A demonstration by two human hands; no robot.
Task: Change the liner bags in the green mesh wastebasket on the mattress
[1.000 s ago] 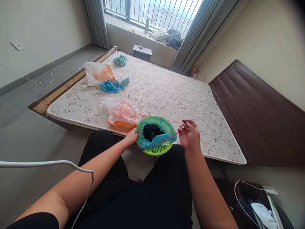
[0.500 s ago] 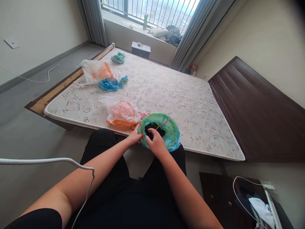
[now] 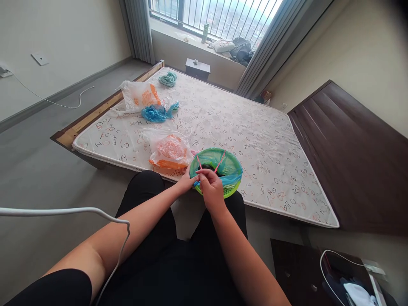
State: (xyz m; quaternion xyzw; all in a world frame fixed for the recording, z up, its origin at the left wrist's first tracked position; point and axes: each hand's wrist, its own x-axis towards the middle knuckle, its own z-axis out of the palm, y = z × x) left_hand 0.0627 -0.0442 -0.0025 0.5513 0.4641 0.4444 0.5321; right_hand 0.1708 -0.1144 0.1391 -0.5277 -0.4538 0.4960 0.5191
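A green plastic basket rests by my knees at the mattress edge. Inside it lies a thin blue plastic bag, drawn partly off the near rim, and two red-pink drawstrings run from it towards my fingers. Something black shows in the basket, mostly covered by my hand. My right hand is closed in a pinch at the drawstrings over the basket. At the left rim, my left hand is closed on the edge of the blue bag, its fingertips partly hidden.
On the mattress lie a white-and-orange plastic bag, another such bag, a crumpled blue bag and a teal cloth bundle. A white cable hangs across my left arm. Dark furniture stands at lower right.
My right hand has closed from a loose, spread pose into a pinch. The blue bag has come off the basket's near rim, and the drawstrings are pulled towards my hands. The view has shifted slightly.
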